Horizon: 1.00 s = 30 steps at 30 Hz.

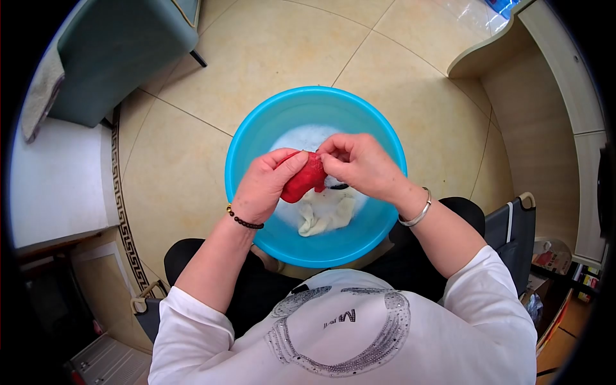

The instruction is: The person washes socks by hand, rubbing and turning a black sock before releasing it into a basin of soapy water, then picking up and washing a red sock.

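Over a blue plastic basin (240, 154), both hands are on a wet red sock (307, 179). My left hand (264, 183) is closed round its left side, thumb pressed on top. The fingertips of my right hand (359, 163) pinch its upper right edge. Below, white sock-like cloth (328, 215) lies crumpled in sudsy water (298, 138) inside the basin. A small dark item (337, 186) shows just under my right hand, mostly hidden.
The basin stands on beige floor tiles (269, 58) between my knees. At the upper left is a grey-green chair (128, 51), with a white surface (64, 179) below it. A wooden cabinet (526, 109) curves along the right. I sit on a dark folding chair (510, 234).
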Each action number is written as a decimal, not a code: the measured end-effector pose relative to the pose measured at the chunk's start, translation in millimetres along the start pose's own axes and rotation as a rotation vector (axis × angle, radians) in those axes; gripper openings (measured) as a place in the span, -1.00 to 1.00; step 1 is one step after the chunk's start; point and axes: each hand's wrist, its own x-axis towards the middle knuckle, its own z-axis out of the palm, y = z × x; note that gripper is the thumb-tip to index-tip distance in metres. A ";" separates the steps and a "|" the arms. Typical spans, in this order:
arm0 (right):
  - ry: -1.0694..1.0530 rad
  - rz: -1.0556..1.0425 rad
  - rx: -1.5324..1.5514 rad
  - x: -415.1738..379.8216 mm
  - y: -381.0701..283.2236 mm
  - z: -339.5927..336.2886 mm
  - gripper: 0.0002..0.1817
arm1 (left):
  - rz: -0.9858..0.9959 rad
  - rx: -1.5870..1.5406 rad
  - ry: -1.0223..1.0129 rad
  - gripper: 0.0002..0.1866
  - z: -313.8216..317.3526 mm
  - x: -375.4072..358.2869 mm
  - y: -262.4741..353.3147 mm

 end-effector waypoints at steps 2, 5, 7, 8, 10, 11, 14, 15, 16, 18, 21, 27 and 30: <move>0.026 0.017 0.011 0.6 0.2 -2.5 -0.86 | 0.008 -0.044 -0.022 -0.74 -1.1 1.9 -2.4; 0.052 0.048 0.028 3.7 3.8 -7.8 -0.83 | 0.000 -0.143 -0.044 -0.69 -4.2 3.5 -4.8; 0.056 0.064 0.077 6.1 4.9 -12.0 -0.82 | -0.031 -0.200 -0.056 -0.68 -4.8 4.0 -4.2; 0.058 0.064 0.077 6.2 6.5 -12.0 -0.82 | -0.032 -0.199 -0.058 -0.68 -3.5 3.8 -3.5; 0.160 -0.002 0.162 6.7 8.4 -10.8 -0.82 | -0.051 -0.260 -0.062 -0.69 -1.2 2.1 -0.3; 0.159 -0.004 0.161 6.8 6.5 -10.9 -0.82 | -0.049 -0.260 -0.062 -0.69 -2.1 2.2 -0.9; 0.163 -0.010 0.102 4.9 1.9 -10.7 -0.84 | -0.047 -0.260 -0.054 -0.67 -6.9 4.7 -5.9; 0.178 -0.092 0.026 3.8 2.9 -9.8 -0.84 | -0.040 -0.269 -0.054 -0.67 -8.5 5.8 -7.7; 0.192 -0.173 -0.051 3.0 3.8 -8.6 -0.85 | -0.032 -0.277 -0.054 -0.67 -9.7 6.7 -8.5; 0.177 -0.169 -0.089 0.8 3.2 -6.4 -0.85 | -0.038 -0.288 -0.046 -0.67 -9.0 6.3 -6.7; 0.176 -0.189 -0.203 -0.1 6.7 -1.4 -0.87 | -0.046 -0.286 -0.042 -0.67 -6.3 5.7 -4.9; 0.237 -0.320 -0.415 -1.2 9.3 2.8 -0.90 | -0.020 -0.182 -0.007 -0.66 -4.0 4.4 -6.7; 0.288 -0.348 -0.490 -0.7 10.7 3.8 -0.90 | 0.004 -0.075 0.001 -0.66 -0.2 2.0 -6.1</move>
